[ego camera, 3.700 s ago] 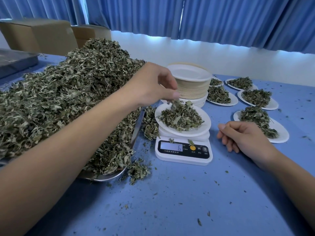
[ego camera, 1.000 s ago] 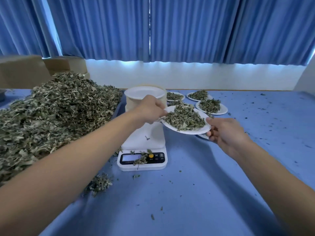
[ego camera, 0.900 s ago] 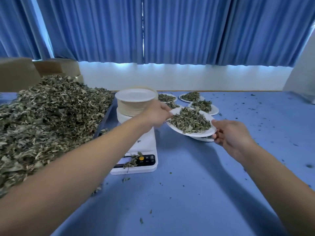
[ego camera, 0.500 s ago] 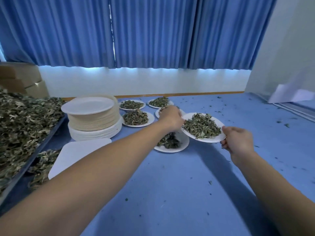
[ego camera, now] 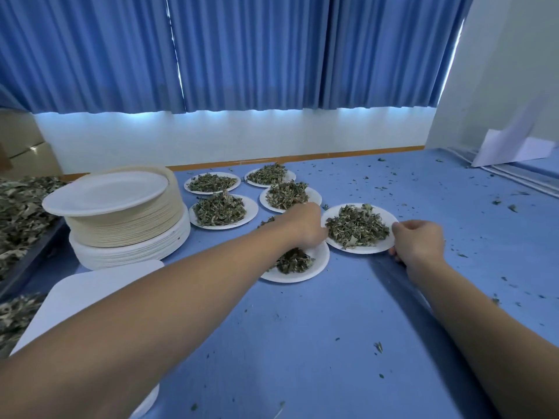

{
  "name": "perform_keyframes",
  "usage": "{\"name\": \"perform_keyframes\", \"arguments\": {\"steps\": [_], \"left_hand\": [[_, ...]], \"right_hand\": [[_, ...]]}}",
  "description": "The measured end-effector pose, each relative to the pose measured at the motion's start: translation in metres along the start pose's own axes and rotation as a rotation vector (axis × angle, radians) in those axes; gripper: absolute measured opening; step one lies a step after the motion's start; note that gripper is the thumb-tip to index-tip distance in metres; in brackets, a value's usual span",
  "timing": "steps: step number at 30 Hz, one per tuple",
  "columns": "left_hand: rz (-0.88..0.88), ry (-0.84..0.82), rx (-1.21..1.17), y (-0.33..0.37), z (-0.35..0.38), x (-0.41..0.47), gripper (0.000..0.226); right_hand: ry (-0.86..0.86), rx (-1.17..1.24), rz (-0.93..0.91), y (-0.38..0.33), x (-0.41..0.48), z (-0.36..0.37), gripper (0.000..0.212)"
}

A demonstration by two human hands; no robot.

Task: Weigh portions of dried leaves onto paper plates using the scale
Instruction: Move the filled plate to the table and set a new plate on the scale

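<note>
While both arms are reaching across a blue table (ego camera: 332,328), a person is holding a filled paper plate (ego camera: 363,251) by its opposite edges, to the right of the portions already set out. The left hand (ego camera: 305,226) is curling its fingers over the plate's left rim. The right hand (ego camera: 419,241) is pinching the right rim, thumb lying on top and fingers tucking underneath. A mound of dried leaves (ego camera: 357,226) is sitting in the middle of the plate. Whether the plate is resting on the table or hovering just above it cannot be told from this angle.

Just beside it, a nearer portioned plate (ego camera: 314,267) is lying partly under the left forearm. Four more portioned plates (ego camera: 252,211) are sitting in two rows behind, towards the wall. At left, a tall stack of empty plates (ego camera: 127,231) is standing beside them. In front of the stack the white scale (ego camera: 90,285) is showing only its bare platform, the left arm covering the rest. A loose heap of leaves (ego camera: 18,207) is filling the far left edge, leaf crumbs are dotting the tabletop, and blue curtains (ego camera: 242,55) are hanging across the back.
</note>
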State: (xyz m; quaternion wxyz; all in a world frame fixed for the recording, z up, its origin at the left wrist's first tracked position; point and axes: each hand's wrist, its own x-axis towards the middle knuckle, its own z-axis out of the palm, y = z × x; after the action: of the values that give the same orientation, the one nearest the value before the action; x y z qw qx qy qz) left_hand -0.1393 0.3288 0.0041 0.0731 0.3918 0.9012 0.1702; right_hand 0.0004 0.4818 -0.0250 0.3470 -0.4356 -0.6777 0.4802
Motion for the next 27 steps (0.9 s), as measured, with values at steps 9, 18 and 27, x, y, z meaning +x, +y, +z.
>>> {"name": "perform_keyframes", "arguments": {"steps": [9, 18, 27], "left_hand": [[0.111, -0.061, 0.162, -0.025, -0.006, -0.039, 0.023], [0.093, -0.074, 0.254, -0.066, -0.025, -0.065, 0.031], [0.079, -0.047, 0.173, -0.079, -0.03, -0.076, 0.033]], "right_hand": [[-0.044, -0.104, 0.014, -0.004, -0.005, 0.008, 0.024], [-0.078, -0.268, 0.011, -0.009, -0.016, 0.028, 0.021], [0.022, -0.284, 0.124, -0.014, -0.023, 0.018, 0.01]]}}
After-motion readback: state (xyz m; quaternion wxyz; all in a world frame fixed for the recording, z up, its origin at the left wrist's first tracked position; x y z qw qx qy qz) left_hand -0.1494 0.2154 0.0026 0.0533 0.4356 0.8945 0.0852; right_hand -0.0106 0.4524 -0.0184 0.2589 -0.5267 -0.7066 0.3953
